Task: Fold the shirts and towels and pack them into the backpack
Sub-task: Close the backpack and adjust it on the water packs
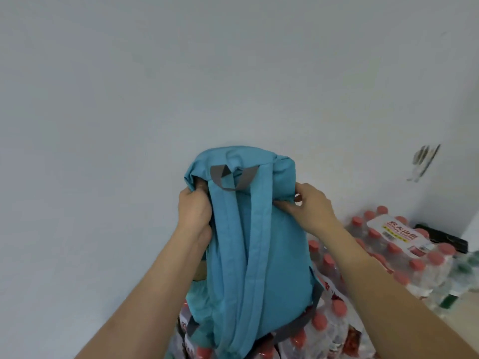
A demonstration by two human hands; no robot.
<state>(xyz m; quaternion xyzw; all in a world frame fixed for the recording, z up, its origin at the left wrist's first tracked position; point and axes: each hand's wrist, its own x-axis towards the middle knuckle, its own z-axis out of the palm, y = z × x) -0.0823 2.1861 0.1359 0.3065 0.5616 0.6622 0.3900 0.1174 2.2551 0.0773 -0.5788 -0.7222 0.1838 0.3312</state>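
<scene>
The left hand (194, 211), centre-left of the frame, has its fingers curled into the upper side of the backpack (280, 244), and the right hand (308, 206) pinches the fabric on the opposite side, thumb over fingers. The backpack stands upright at centre, straps (225, 229) facing the camera, its base low in the frame over packs of bottles (388, 250). That lumpy footing looks risky: if either hand loosens, the soft bag could sag or tip sideways; no shirts or towels are in view.

Your one wide-angle camera sits on your head, facing a plain white wall (155, 86), close to the teal fabric backpack (280, 242).
</scene>
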